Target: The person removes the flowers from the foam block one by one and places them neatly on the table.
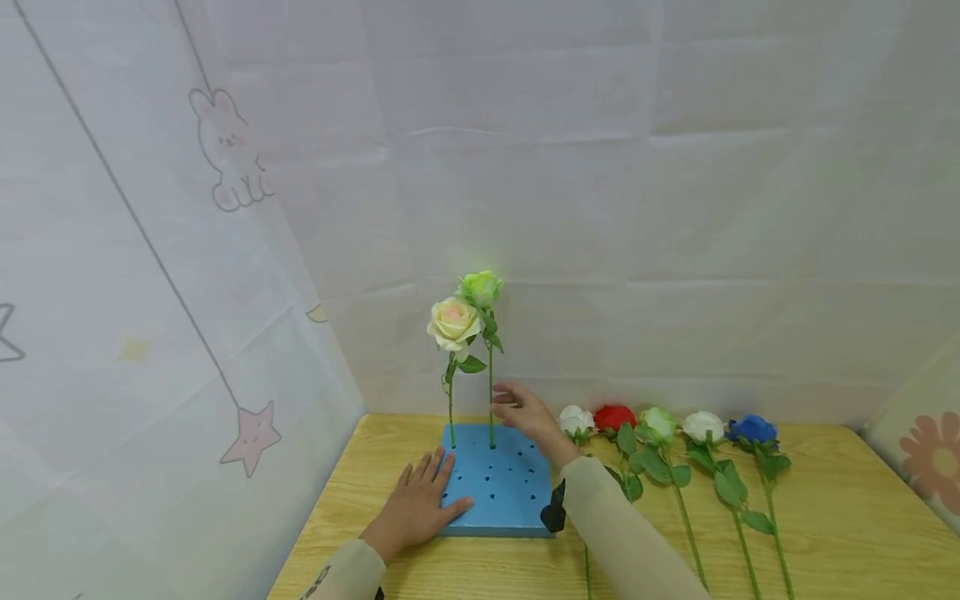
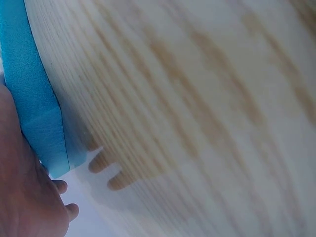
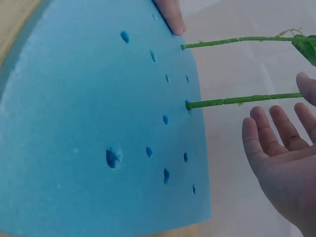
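Note:
Two artificial roses stand upright in holes of a blue foam board (image 1: pixel 510 506): a cream rose (image 1: pixel 453 323) on the left and a green rose (image 1: pixel 481 289) behind it. My left hand (image 1: pixel 417 503) rests on the board's left edge, fingers spread; the left wrist view shows it beside the foam's side wall (image 2: pixel 29 74). Beside the green rose's stem (image 3: pixel 232 100) is my right hand (image 3: pixel 284 158), its fingers loosely bent and apart, the thumb overlapping the stem in the right wrist view. Nothing is gripped in that palm.
To the right of the board, on the wooden table (image 1: pixel 847 517), lie several roses: a white rose (image 1: pixel 575 420), a red rose (image 1: pixel 615 417), a pale green rose (image 1: pixel 659 423), another white rose (image 1: pixel 703 426) and a blue rose (image 1: pixel 752 430). A pale cloth (image 1: pixel 600 208) hangs behind.

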Available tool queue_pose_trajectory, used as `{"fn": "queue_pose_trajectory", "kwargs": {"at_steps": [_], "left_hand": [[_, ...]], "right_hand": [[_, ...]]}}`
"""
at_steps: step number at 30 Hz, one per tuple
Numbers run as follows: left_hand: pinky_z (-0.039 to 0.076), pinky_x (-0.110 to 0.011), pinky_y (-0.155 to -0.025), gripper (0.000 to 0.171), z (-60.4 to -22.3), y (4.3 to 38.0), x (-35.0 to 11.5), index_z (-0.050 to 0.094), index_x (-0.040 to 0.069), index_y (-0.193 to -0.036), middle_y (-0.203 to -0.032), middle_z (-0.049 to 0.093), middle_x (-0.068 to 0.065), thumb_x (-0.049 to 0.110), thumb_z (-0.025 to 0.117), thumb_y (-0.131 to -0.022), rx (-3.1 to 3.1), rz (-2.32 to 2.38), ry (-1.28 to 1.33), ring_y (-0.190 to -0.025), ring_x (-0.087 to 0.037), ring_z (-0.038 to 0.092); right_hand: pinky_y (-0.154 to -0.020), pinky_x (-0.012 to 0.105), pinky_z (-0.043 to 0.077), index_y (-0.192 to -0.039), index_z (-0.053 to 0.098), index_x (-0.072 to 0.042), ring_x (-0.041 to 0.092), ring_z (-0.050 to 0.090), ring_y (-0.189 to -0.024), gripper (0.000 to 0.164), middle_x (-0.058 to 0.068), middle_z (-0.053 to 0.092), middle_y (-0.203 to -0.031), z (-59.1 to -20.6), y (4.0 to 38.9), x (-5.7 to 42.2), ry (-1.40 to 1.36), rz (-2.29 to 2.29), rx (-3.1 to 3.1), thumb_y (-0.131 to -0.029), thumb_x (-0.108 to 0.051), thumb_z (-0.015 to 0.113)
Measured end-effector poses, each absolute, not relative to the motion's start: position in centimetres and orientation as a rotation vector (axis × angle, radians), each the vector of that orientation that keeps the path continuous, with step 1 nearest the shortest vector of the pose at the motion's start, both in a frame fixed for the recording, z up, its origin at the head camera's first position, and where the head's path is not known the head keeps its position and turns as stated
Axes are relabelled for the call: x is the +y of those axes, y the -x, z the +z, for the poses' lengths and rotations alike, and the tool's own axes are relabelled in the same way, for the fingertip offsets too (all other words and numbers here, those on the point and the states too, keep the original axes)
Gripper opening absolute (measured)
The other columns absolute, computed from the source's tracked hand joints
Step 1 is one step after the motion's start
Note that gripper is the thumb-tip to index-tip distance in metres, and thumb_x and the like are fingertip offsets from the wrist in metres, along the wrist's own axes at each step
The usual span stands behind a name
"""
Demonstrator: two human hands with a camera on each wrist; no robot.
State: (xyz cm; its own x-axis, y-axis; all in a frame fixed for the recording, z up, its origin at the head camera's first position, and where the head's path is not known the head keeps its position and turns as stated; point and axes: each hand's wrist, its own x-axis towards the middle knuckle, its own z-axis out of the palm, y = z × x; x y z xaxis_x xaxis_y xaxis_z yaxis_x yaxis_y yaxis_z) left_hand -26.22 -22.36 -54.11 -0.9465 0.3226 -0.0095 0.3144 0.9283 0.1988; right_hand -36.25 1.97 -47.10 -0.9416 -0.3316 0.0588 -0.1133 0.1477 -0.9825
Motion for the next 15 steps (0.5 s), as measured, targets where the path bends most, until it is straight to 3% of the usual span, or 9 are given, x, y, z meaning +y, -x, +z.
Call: {"fn": "queue_pose_trajectory", "kwargs": {"at_steps": [6,15], "left_hand": [[0.017,-0.066,-0.118,0.098,-54.2,26.4,-22.4,0.022,0.013,-0.163,-0.169,0.013,-0.013,0.081,0.027,-0.094,3.042,0.311,-0.503,-0.154,-0.040,0.017],[0.017,-0.066,-0.118,0.097,-54.3,26.6,-22.4,0.021,0.014,-0.164,-0.169,0.013,-0.013,0.082,0.026,-0.094,3.032,0.307,-0.499,-0.154,-0.040,0.017]], "right_hand": [[-0.098,0.045,0.053,-0.147,0.052,-0.012,0.030,0.061,-0.121,0.052,0.014,0.061,-0.137,-47.6,36.4,1.4,0.456,-1.890,2.232,-0.100,-0.026,0.068],[-0.103,0.047,0.050,-0.145,0.056,-0.013,0.029,0.062,-0.122,0.044,0.012,0.064,-0.134,-47.9,36.9,0.6,0.407,-1.946,2.186,-0.102,-0.017,0.064]]}}
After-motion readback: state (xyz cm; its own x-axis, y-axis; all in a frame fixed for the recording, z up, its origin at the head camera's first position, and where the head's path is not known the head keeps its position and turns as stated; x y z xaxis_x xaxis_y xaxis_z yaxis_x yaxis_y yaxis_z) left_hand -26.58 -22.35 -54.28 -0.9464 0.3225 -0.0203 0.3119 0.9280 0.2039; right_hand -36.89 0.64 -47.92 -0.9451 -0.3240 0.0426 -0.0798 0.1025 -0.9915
